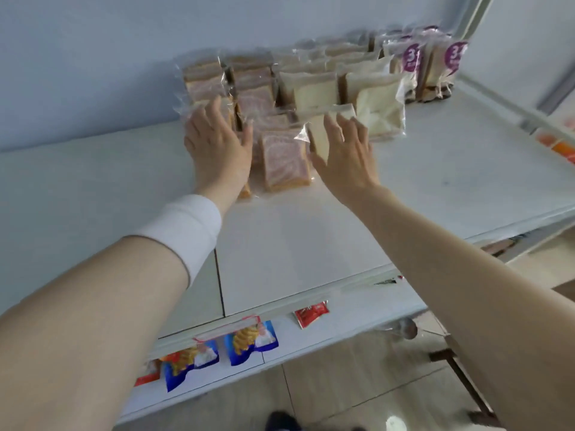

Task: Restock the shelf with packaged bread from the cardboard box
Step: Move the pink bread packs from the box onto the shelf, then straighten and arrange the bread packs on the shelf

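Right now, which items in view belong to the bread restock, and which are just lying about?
Job: clear-wrapped pink-swirl bread packs, clear-wrapped white bread packs, purple-labelled bread packs, white shelf, left hand, right hand.
Lying about: blue snack pouches and red sachet on the lower shelf.

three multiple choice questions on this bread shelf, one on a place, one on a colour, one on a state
1. Where in the bread row do the purple-label packs stand?
A. left end
B. right end
C. middle
2. What colour is the band on the left forearm?
A. black
B. red
C. white
3. How is the left hand?
A. fingers straight, on the pink swirl packs
B. an empty fist
C. hanging at the side
Answers: 1 B, they stand rightmost; 2 C, the band is plain white; 3 A, it lies flat against those packs.
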The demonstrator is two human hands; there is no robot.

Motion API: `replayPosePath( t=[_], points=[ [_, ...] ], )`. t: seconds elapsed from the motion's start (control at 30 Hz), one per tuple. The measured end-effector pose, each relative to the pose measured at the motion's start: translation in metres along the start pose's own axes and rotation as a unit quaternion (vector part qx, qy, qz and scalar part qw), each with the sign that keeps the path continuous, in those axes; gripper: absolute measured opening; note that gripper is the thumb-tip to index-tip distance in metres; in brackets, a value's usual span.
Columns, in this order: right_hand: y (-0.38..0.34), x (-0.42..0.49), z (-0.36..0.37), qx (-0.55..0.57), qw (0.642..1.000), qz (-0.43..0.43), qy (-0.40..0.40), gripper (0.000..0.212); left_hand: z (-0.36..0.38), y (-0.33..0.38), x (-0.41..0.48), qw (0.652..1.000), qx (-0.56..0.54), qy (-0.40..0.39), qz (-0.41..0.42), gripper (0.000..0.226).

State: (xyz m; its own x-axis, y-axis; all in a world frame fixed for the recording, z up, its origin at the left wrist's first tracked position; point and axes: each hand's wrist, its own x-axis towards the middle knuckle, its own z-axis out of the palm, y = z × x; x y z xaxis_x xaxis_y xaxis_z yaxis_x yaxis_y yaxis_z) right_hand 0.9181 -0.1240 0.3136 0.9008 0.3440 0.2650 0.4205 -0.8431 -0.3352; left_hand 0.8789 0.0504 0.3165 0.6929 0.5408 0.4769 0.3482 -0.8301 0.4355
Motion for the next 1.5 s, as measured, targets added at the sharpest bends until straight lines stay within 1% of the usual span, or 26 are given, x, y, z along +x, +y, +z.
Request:
replayPosePath(
  t=[0.03, 0.1, 0.17, 0.23, 0.3, 0.33, 0.4, 0.47, 0.53, 0.6, 0.73, 0.87, 0.97, 1.03, 1.13, 1.17, 1.23, 1.3, 1.33, 1.4, 1.43, 1.5],
  points=[
    [0.014, -0.002, -0.017, -0.018, 1.000, 0.004, -0.006, 0.064, -0.003, 0.021, 0.001, 0.997, 0.025, -0.017, 0.077, 0.055],
    [0.051, -0.008, -0.052, -0.082, 0.996, 0.018, -0.028, 0.060, -0.006, 0.073, -0.002, 0.971, 0.081, -0.084, 0.211, 0.045],
    [0.097, -0.022, -0.086, -0.157, 0.985, 0.035, -0.068, 0.056, 0.001, 0.131, -0.012, 0.924, 0.142, -0.172, 0.311, 0.043],
    [0.150, -0.043, -0.116, -0.216, 0.966, 0.044, -0.134, 0.052, 0.014, 0.192, -0.034, 0.870, 0.191, -0.258, 0.374, 0.042],
    [0.208, -0.072, -0.141, -0.241, 0.947, 0.064, -0.204, 0.050, 0.028, 0.252, -0.066, 0.819, 0.213, -0.350, 0.401, 0.044],
    [0.239, -0.089, -0.152, -0.243, 0.939, 0.084, -0.227, 0.050, 0.037, 0.282, -0.086, 0.793, 0.216, -0.392, 0.413, 0.045],
    [0.298, -0.127, -0.172, -0.235, 0.929, 0.133, -0.253, 0.052, 0.059, 0.340, -0.130, 0.748, 0.210, -0.446, 0.445, 0.046],
    [0.355, -0.167, -0.185, -0.226, 0.914, 0.181, -0.285, 0.051, 0.085, 0.389, -0.175, 0.710, 0.193, -0.478, 0.480, 0.044],
    [0.408, -0.206, -0.191, -0.227, 0.891, 0.239, -0.311, 0.045, 0.115, 0.430, -0.219, 0.674, 0.186, -0.495, 0.516, 0.043],
    [0.456, -0.243, -0.189, -0.223, 0.871, 0.287, -0.330, 0.044, 0.146, 0.463, -0.260, 0.639, 0.189, -0.508, 0.546, 0.044],
    [0.528, -0.302, -0.172, -0.178, 0.835, 0.369, -0.368, 0.049, 0.211, 0.509, -0.335, 0.574, 0.207, -0.552, 0.568, 0.046],
    [0.590, -0.330, -0.136, -0.141, 0.808, 0.406, -0.402, 0.048, 0.276, 0.536, -0.392, 0.515, 0.214, -0.583, 0.591, 0.043],
    [0.631, -0.336, -0.101, -0.093, 0.787, 0.439, -0.423, 0.043, 0.336, 0.545, -0.416, 0.488, 0.225, -0.618, 0.574, 0.044],
    [0.651, -0.338, -0.076, -0.045, 0.771, 0.461, -0.438, 0.043, 0.374, 0.547, -0.426, 0.468, 0.232, -0.658, 0.542, 0.043],
    [0.674, -0.343, -0.032, 0.035, 0.758, 0.491, -0.429, 0.045, 0.430, 0.546, -0.448, 0.456, 0.229, -0.713, 0.481, 0.045],
    [0.680, -0.346, -0.014, 0.066, 0.752, 0.500, -0.425, 0.046, 0.449, 0.544, -0.458, 0.458, 0.229, -0.726, 0.459, 0.047],
    [0.691, -0.351, 0.029, 0.126, 0.734, 0.517, -0.421, 0.047, 0.487, 0.536, -0.482, 0.476, 0.219, -0.751, 0.401, 0.050],
    [0.709, -0.357, 0.084, 0.176, 0.714, 0.543, -0.405, 0.049, 0.536, 0.521, -0.511, 0.506, 0.199, -0.765, 0.345, 0.053],
    [0.718, -0.360, 0.114, 0.207, 0.698, 0.559, -0.396, 0.049, 0.562, 0.511, -0.526, 0.521, 0.195, -0.767, 0.319, 0.055],
    [0.732, -0.365, 0.168, 0.274, 0.652, 0.597, -0.378, 0.052, 0.612, 0.491, -0.553, 0.553, 0.195, -0.762, 0.276, 0.058],
    [0.736, -0.367, 0.191, 0.308, 0.626, 0.617, -0.364, 0.054, 0.633, 0.482, -0.563, 0.575, 0.195, -0.753, 0.254, 0.059],
    [0.747, -0.370, 0.237, 0.363, 0.576, 0.652, -0.333, 0.056, 0.678, 0.471, -0.581, 0.631, 0.185, -0.722, 0.214, 0.061]
  ],
)
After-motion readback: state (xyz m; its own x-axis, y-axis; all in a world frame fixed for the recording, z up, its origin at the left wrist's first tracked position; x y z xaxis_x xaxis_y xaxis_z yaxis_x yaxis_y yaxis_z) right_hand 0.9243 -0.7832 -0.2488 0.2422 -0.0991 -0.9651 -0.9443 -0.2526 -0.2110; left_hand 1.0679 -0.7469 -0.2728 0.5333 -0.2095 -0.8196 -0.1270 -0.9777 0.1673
